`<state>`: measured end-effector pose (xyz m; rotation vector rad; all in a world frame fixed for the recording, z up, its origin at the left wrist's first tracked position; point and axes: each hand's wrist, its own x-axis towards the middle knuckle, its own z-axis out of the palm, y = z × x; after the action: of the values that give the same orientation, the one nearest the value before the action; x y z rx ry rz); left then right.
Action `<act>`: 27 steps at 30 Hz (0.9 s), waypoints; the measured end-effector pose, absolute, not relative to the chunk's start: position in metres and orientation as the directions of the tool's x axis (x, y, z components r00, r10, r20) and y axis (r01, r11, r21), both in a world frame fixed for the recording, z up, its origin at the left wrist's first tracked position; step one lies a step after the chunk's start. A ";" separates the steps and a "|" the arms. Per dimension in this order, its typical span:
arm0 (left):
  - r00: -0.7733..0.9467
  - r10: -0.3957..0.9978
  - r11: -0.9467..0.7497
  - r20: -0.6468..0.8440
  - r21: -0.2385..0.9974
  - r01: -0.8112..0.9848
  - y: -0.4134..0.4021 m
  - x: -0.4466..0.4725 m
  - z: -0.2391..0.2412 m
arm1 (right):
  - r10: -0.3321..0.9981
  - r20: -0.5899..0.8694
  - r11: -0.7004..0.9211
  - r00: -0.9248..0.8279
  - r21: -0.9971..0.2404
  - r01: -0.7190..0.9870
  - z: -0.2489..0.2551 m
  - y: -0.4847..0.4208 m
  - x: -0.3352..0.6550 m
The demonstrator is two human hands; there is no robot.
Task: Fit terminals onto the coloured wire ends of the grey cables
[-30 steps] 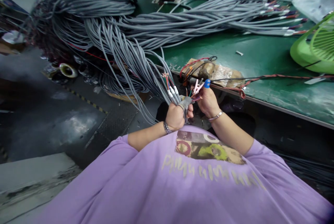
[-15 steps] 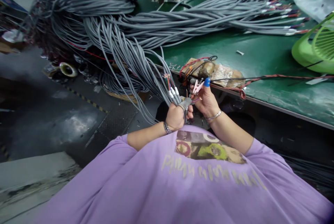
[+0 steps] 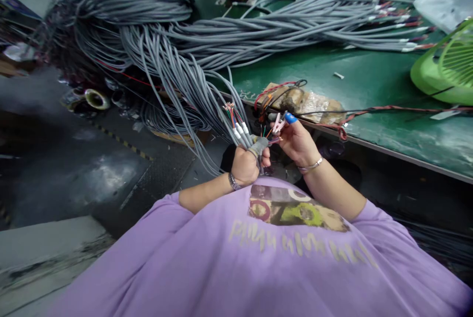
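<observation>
My left hand is closed around several grey cables, its thumb wrapped in a grey covering. White sleeves and coloured wires with bare copper tips top some of these cables. From another held cable end, thin coloured wires fan out toward my right hand. That hand, a blue cover on its thumb, pinches a small pale pink clip-like tool beside the wires. Whether the tool touches a wire is too small to tell.
A large heap of grey cables lies across the green table and hangs over its edge. A taped brown block with red and black wires sits at the edge. At the right stands a green fan.
My left hand has shifted slightly left with the cables. My right wrist has moved a little right, and the thin coloured wires between the hands now look more spread apart.
</observation>
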<state>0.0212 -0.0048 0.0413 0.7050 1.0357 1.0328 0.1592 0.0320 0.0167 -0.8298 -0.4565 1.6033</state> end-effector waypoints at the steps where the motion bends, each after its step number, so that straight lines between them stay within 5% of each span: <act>1: 0.132 0.928 0.373 -0.349 0.859 -0.350 -0.004 0.022 0.042 | 0.966 -0.258 -0.205 -0.027 -0.695 -0.690 0.016 0.032 0.159; 20: 0.117 0.915 0.402 -0.386 0.847 -0.349 0.000 0.030 0.031 | 0.975 -0.216 -0.097 0.055 -0.634 -0.767 -0.001 0.043 0.149; 27: 0.127 0.918 0.396 -0.375 0.863 -0.314 0.000 0.029 0.027 | 0.951 -0.304 -0.132 0.062 -0.578 -0.806 0.009 0.040 0.145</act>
<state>0.0291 -0.0003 0.0271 0.7032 1.0816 1.0126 0.1455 0.0400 0.0090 -0.7503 -0.2498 1.5358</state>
